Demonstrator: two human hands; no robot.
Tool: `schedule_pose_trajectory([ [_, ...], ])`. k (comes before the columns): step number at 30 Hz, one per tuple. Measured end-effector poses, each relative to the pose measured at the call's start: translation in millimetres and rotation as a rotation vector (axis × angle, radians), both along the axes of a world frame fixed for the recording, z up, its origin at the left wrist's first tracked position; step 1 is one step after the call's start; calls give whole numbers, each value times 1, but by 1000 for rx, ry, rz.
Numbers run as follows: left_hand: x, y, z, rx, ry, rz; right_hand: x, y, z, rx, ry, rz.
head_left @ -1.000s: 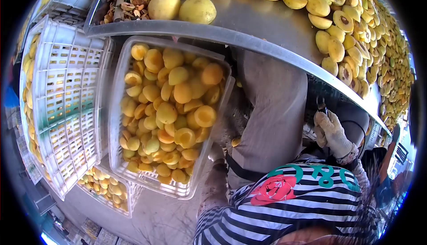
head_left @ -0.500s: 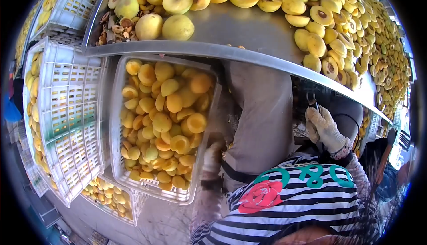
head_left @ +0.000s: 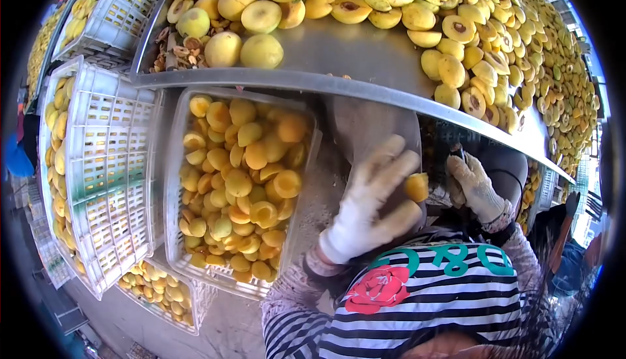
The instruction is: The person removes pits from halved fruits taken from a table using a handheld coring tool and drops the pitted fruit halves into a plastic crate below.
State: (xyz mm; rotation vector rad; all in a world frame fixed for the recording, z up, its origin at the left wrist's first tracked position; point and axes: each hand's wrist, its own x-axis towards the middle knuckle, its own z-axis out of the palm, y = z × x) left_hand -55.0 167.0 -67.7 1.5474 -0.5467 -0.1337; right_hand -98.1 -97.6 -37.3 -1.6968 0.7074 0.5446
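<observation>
My left hand (head_left: 372, 206), in a white glove, is over my lap with its back to the camera. Its fingers and thumb curve around a yellow peach half (head_left: 416, 188), which shows between them; the exact contact is hidden. To its right, my gloved right hand (head_left: 475, 186) is closed around a small dark tool (head_left: 458, 151), whose tip points toward the table's underside. Left of my lap stands a pale plastic crate (head_left: 175, 228) filled with pitted peach halves (head_left: 238, 182).
Across the front runs a metal table (head_left: 352, 46) with a raised rim, heaped with cut peaches (head_left: 458, 28). Pit scraps (head_left: 186, 51) lie in its left corner. White crates (head_left: 111, 163) of fruit stand at the left. Another person's arm (head_left: 562, 238) shows at the far right.
My left hand has come up and right, from beside the crate to over my lap, and a peach half now shows at its fingers. My right hand keeps the tool, nearly still.
</observation>
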Motion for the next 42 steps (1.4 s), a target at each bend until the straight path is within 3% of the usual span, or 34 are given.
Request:
schedule_pose_trajectory([
  [1, 7, 5, -11, -66, -14, 46, 4, -5, 0, 23, -20, -25],
  [3, 1, 11, -53, -242, 240, 315, -6, -17, -2, 74, -26, -98],
  [4, 3, 9, -47, -277, 652, 419, -6, -21, -5, 71, -38, -68],
  [5, 7, 14, -65, -174, 830, 395, -7, -23, -8, 71, -20, -87],
  [7, 4, 24, -107, 340, 728, 52, -8, -25, -12, 74, 12, -126],
  [9, 6, 25, -127, 691, 552, -296, -6, -26, -7, 61, -11, -68],
  [16, 35, -19, -249, 841, 199, -78, -22, -54, -12, 61, -9, -56],
  [22, 34, -39, -308, 954, 208, 3, -20, -77, -28, 92, 72, -104],
  [28, -21, -17, -290, 700, 565, 35, -15, -82, -42, 148, 17, -107],
  [30, -46, 1, -271, 449, 824, 75, -13, -73, -41, 110, 21, -98],
  [34, -100, 38, -207, -311, 1360, 283, -14, -61, -41, 156, 1, 20],
  [36, -124, 59, -174, -563, 1467, 393, -15, -53, -37, 211, -19, 19],
  [37, -136, 67, -163, -595, 1461, 421, -16, -49, -38, 222, -19, 21],
  [38, -155, 79, -175, -388, 1232, 343, -15, -47, -36, 226, 1, 52],
  [41, -159, 88, -133, -438, 1238, 309, -12, -37, -20, 183, 18, 108],
  [42, -156, 98, -125, -105, 1143, 238, -15, -37, -23, 188, -9, 98],
])
